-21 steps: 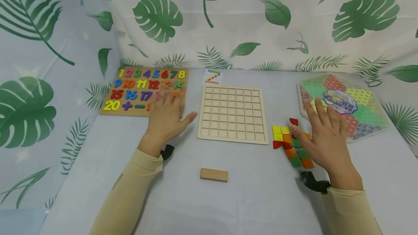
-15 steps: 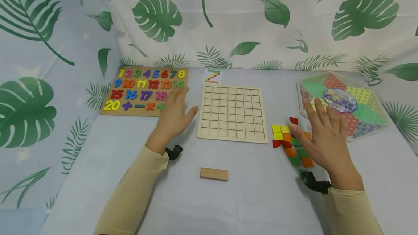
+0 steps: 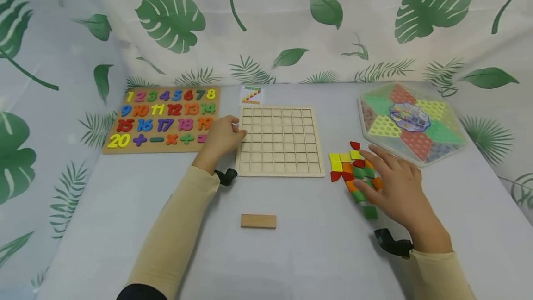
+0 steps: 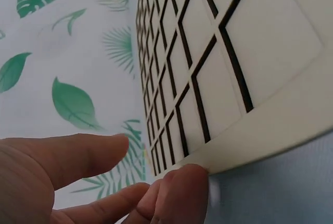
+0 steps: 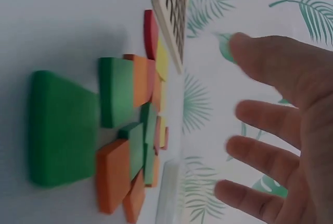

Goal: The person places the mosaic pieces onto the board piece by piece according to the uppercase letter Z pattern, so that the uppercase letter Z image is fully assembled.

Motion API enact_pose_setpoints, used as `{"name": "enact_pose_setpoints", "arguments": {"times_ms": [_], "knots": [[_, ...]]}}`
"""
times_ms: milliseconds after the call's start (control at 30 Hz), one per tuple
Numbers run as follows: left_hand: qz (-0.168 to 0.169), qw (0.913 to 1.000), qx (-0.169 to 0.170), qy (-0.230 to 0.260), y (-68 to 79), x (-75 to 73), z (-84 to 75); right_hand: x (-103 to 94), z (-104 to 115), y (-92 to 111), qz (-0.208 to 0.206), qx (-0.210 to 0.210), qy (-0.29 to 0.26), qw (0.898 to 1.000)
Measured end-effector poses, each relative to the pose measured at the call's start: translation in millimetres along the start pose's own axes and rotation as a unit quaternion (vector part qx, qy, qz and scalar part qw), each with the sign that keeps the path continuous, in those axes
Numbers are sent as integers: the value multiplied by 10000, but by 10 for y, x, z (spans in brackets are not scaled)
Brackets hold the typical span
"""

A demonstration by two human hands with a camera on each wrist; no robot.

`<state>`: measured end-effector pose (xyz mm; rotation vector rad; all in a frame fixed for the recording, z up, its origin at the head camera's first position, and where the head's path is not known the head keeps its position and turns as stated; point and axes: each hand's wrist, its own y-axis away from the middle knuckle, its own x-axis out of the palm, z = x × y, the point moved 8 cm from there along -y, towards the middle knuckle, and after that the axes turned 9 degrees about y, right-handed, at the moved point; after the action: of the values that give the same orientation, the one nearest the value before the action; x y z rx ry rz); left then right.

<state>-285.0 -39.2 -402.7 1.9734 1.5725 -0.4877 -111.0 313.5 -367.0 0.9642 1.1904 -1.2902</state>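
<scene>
A pale wooden grid board (image 3: pixel 280 142) lies flat in the middle of the table, its square cells bare. At its left edge is my left hand (image 3: pixel 220 138); in the left wrist view the bent fingertips (image 4: pixel 184 193) touch the board's edge, while the thumb stands apart from it. My right hand (image 3: pixel 397 189) hovers with spread, slightly bent fingers over a loose cluster of coloured tiles, holding nothing. A green tile (image 3: pixel 370 212) lies nearest me, yellow tiles (image 3: pixel 336 162) lie at the cluster's left, and red and orange tiles lie among them.
A number puzzle board (image 3: pixel 160 121) lies at the left, beside my left hand. A small pattern card (image 3: pixel 251 95) lies behind the grid board. A hexagonal box (image 3: pixel 410 121) is at the back right. A wooden block (image 3: pixel 258 221) lies in front.
My left hand has moved right from over the number puzzle to the grid board's left edge, its fingers bending. My right hand has drawn back off the hexagonal box. The head view has shifted.
</scene>
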Motion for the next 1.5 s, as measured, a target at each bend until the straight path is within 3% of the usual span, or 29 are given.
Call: {"name": "enact_pose_setpoints", "arguments": {"times_ms": [200, 367, 667, 833, 1133, 1367, 1500], "knots": [[-110, 9993, -265, -258, -59, -94, 95, 43, 98, 71, -2, -292, 108, 9995], [-290, 9982, -286, -436, -77, -164, 125, 139, 128, 104, 189, -534, 162, 9983], [-436, 9973, -232, -551, -99, -170, 108, 130, 232, 126, -503, -1203, 359, 9908], [-470, 9967, -271, -608, -77, -173, 120, 143, 300, 84, -552, -1467, 457, 9866], [-408, 9975, -253, -527, -80, -93, 137, 210, 261, 96, -161, -1295, 710, 9889], [-373, 9988, -247, -218, -103, -22, 188, 211, 192, 110, -204, -1180, 615, 9909], [-315, 9992, -199, 150, -103, 24, 212, 153, 218, 82, -498, -1334, 381, 9891]]}}
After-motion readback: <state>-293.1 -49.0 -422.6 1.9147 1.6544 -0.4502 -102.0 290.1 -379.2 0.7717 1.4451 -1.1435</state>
